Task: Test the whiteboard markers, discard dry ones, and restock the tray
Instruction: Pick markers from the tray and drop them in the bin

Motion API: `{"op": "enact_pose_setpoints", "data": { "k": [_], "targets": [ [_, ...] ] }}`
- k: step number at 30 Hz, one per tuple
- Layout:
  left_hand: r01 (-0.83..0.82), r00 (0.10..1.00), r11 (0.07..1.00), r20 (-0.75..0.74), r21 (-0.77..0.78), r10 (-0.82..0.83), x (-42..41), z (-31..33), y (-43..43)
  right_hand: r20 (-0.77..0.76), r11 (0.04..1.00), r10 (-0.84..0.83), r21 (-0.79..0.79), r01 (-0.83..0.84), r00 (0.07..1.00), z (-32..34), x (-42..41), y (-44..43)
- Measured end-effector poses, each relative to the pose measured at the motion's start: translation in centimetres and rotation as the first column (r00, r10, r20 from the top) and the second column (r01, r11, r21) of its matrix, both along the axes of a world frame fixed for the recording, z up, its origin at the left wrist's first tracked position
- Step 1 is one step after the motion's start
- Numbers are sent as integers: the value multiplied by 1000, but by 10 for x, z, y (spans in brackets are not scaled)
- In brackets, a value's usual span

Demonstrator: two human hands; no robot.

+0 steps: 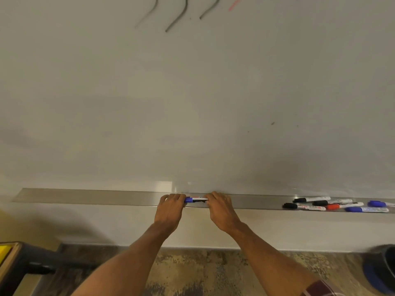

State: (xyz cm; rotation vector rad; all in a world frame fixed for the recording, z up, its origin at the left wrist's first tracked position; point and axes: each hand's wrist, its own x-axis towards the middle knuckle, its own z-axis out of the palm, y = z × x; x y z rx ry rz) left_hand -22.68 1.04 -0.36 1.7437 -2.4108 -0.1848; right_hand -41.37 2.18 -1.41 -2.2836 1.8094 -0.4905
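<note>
A blue-capped marker [195, 199] lies lengthwise just over the metal tray [85, 196] under the whiteboard [192, 103]. My left hand [171, 208] grips its blue cap end. My right hand [220, 210] grips the white barrel end. What looks like a red marker lies partly hidden behind it. Further right in the tray lies a loose group of capped markers [333, 205]: black, red and blue ones. Grey and red test strokes [177, 16] show at the board's top edge.
A dark round bin [382, 268] stands on the floor at the lower right. A dark stand with a wooden box holding something yellow [8, 255] sits at the lower left. The tray's left half [64, 195] holds no markers.
</note>
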Motion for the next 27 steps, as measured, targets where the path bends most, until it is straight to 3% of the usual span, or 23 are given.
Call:
{"op": "enact_pose_setpoints", "data": {
  "k": [6,15,19,23,27],
  "targets": [
    [82,996,993,41,-81,-79,20,20,-3,-137,996,79,-38,-85,987,33,33,-3],
    [171,985,962,56,-213,-163,45,52,-12,-173,984,176,-1,-179,969,73,67,-6],
    [199,977,951,121,-235,-174,62,69,-9,-177,987,153,-21,-159,972,91,83,-4],
    [214,975,911,137,-353,-175,79,83,-9,-170,993,111,-29,-117,979,106,98,-4],
    [235,972,853,101,-466,-212,92,98,-13,-208,983,9,-180,-47,978,118,103,-3]
  ]
}}
